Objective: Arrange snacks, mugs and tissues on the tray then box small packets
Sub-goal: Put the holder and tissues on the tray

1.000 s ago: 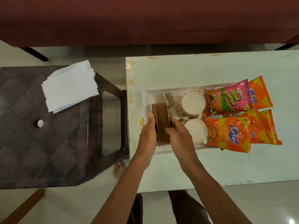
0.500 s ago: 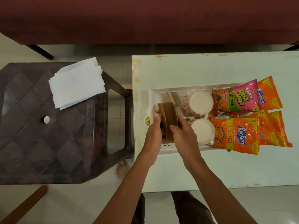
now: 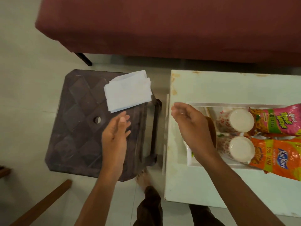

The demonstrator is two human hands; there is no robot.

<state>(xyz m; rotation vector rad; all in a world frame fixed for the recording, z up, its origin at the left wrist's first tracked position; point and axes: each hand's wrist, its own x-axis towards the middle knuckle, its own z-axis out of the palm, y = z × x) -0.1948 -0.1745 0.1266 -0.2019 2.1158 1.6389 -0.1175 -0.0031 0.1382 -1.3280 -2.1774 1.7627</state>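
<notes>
Hovering left hand point(image 3: 116, 134): fingers point(image 3: 125, 119) straight, slightly apart, holding nothing, above the stool just short of the tissues' near edge.
Right hand point(image 3: 192, 126): fingers loosely curved, empty, over the tray's left end.
Tissues point(image 3: 128, 91): flat white stack on the stool's far right corner, reaching its right edge.
Stool point(image 3: 78, 121): dark brown plastic, diamond-embossed top, round centre hole; a narrow strip of floor separates it from the table.
Table point(image 3: 228, 85): white, glossy, stained along its left edge; bare surface beyond and in front of the tray.
Tray point(image 3: 195, 104): white, rectangular, shallow-rimmed; holds two floral mugs point(image 3: 241, 119) showing round white ends, with glossy pink point(image 3: 276, 120) and orange snack packets point(image 3: 280, 155) against their right.
</notes>
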